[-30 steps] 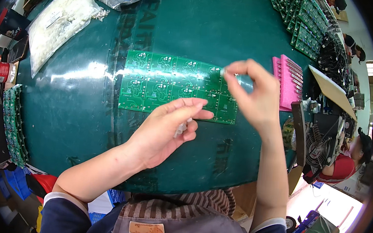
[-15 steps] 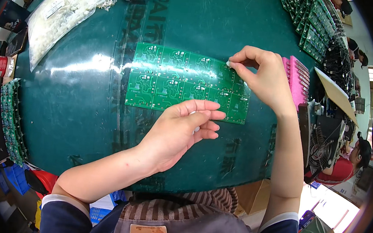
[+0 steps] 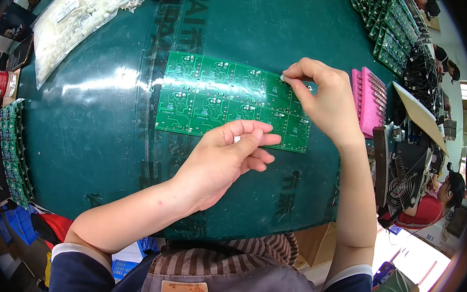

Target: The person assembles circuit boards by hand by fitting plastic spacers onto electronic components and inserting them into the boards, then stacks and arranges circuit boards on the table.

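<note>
A green printed circuit board panel (image 3: 213, 101), divided into several repeated sections, lies flat on the green table mat. Over its upper right part, my right hand (image 3: 321, 92) pinches a small white connector (image 3: 284, 78) between thumb and index finger, right at the board's surface. Whether it touches the board I cannot tell. My left hand (image 3: 227, 156) hovers at the panel's lower edge with its fingers curled. Small white connectors (image 3: 238, 140) show between its thumb and fingers; the palm hides the rest.
At the upper left lies a clear bag of white connectors (image 3: 79, 21). Stacked circuit boards stand at the left edge (image 3: 15, 151) and upper right (image 3: 393, 38). Pink foam (image 3: 373, 102) holding metal-topped parts is right of my right hand. Another person (image 3: 432, 203) sits at the far right.
My right hand has shifted slightly left with the connector. The board also appears slightly further left. My left thumb and fingers have moved a little, and less white shows below the thumb.
</note>
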### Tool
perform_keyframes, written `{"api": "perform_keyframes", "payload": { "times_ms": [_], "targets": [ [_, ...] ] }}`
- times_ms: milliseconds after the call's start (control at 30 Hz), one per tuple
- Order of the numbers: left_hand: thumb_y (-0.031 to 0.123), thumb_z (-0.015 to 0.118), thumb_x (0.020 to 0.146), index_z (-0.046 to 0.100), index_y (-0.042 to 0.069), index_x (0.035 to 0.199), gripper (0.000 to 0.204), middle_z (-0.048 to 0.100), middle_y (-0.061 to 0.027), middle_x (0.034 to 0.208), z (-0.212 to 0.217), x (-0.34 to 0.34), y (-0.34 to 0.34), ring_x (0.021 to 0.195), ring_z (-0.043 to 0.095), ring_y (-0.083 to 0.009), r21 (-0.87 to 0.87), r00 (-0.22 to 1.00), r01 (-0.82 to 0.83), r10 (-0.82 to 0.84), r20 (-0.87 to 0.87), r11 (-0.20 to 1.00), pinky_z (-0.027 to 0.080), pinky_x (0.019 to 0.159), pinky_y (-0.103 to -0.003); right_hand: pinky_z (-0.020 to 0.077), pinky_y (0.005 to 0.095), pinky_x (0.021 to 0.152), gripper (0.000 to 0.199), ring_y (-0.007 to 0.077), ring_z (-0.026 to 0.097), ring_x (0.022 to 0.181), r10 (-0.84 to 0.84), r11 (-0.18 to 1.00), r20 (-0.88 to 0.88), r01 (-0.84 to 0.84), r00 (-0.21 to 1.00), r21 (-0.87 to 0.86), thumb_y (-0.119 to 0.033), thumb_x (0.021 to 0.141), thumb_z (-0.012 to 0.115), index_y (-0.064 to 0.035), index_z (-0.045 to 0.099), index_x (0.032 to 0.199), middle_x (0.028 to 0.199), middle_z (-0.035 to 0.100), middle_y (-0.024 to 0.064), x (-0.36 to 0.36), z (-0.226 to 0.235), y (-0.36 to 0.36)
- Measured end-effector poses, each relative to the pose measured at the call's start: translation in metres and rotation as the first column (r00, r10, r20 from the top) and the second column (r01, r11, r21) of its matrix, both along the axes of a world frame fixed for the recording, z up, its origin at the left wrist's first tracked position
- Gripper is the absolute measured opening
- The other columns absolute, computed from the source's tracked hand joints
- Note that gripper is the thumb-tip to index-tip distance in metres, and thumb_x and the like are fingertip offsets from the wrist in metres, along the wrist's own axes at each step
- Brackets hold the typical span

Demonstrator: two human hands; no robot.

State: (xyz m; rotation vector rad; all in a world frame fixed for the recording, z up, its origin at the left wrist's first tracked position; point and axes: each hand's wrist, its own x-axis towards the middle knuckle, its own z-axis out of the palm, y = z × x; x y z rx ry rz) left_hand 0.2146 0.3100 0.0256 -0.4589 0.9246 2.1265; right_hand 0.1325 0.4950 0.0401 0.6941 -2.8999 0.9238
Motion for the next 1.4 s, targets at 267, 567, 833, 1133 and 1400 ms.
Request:
{"api": "perform_keyframes", "payload": {
  "times_ms": [267,567,833,1133,1400],
  "targets": [
    [0.025,0.044,0.096,0.053,0.006,0.103,0.022,0.058,-0.0134,0.112,-0.003,0.000,0.001,0.063,0.042,-0.0070,-0.021,1.000,0.010,-0.010,-0.012,1.000,0.038,0.059,-0.020,0.0489,0.0332,0.062,0.007,0.0276,0.062,0.072,-0.006,0.996,-0.109,-0.003,0.994,-0.086,0.002,0.074,0.061,0.0007,0.059,0.080,0.078,0.062,0.0126,0.005,-0.012,0.004],
    [0.024,0.044,0.096,0.053,0.003,0.100,0.022,0.058,-0.0155,0.108,-0.005,0.000,0.005,0.059,0.039,-0.0065,-0.040,0.998,-0.004,0.002,-0.065,0.999,0.035,0.055,-0.019,0.0501,0.0319,0.069,0.010,0.0264,0.064,0.078,0.000,0.990,-0.016,-0.002,1.000,-0.143,-0.003,0.073,0.064,0.0008,0.061,0.081,0.084,0.064,0.0131,0.002,0.001,0.016],
    [0.027,0.044,0.096,0.053,0.001,0.102,0.028,0.060,-0.0139,0.105,-0.002,-0.006,0.015,0.059,0.042,-0.0060,-0.112,0.997,-0.009,0.000,-0.082,0.994,0.036,0.054,-0.020,0.0488,0.0310,0.068,0.011,0.0242,0.061,0.071,-0.405,0.849,-0.094,0.412,0.909,0.331,-0.006,0.075,0.064,-0.0008,0.062,0.084,0.079,0.062,0.0136,-0.027,0.029,0.153],
    [0.029,0.048,0.094,0.050,-0.001,0.120,0.040,0.053,-0.0005,0.082,0.009,-0.007,0.011,0.060,0.040,-0.0052,-0.001,1.000,0.023,-0.023,-0.002,1.000,0.034,0.054,-0.019,0.0487,0.0288,0.068,0.010,0.0190,0.062,0.070,-0.409,0.862,-0.154,0.436,0.900,0.257,-0.004,0.078,0.062,0.0004,0.058,0.087,0.074,0.063,0.0108,-0.025,0.030,0.144],
    [0.021,0.054,0.091,0.045,0.000,0.126,0.042,0.055,-0.0001,0.090,0.011,-0.009,0.012,0.070,0.049,-0.0053,0.141,0.994,-0.082,0.070,0.088,0.987,0.042,0.062,-0.016,0.0511,0.0261,0.074,0.012,0.0136,0.062,0.082,-0.013,0.751,0.338,0.232,0.941,-0.619,0.007,0.079,0.060,0.0046,0.058,0.091,0.092,0.061,0.0084,0.059,0.026,0.007]
  ]
}}
